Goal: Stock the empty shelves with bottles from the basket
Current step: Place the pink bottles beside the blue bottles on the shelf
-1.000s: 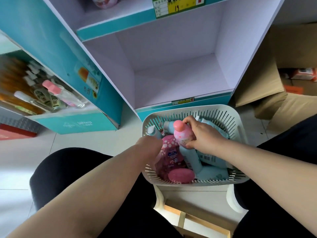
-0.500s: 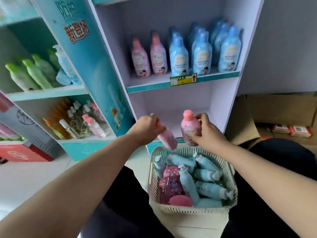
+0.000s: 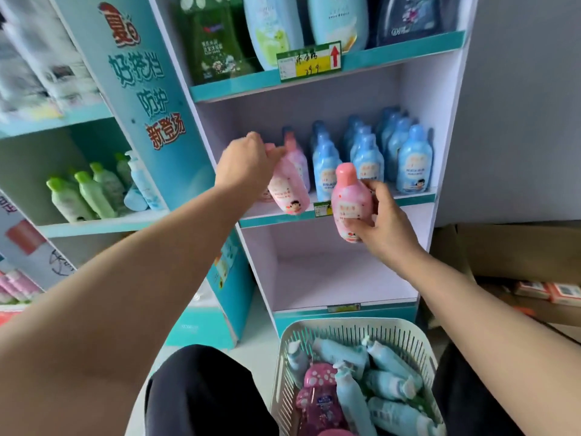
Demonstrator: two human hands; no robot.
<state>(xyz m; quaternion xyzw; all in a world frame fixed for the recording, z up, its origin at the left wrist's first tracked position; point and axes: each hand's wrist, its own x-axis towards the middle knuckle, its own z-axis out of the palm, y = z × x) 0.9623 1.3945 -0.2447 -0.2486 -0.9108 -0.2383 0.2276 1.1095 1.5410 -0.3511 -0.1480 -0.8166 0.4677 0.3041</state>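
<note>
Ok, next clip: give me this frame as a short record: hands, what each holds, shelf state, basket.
left hand: grips the first pink bottle, tilted, at the left end of the middle shelf
right hand: grips the second pink bottle, near upright, in front of that shelf's edge
middle shelf: blue bottles in rows; a third pink bottle stands at left
lower shelf: empty
basket: pale blue bottles and a dark pink bottle lie inside

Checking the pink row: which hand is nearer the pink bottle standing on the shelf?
Left. The left hand is just beside the standing pink bottle; the right hand is lower, to its right.
</note>
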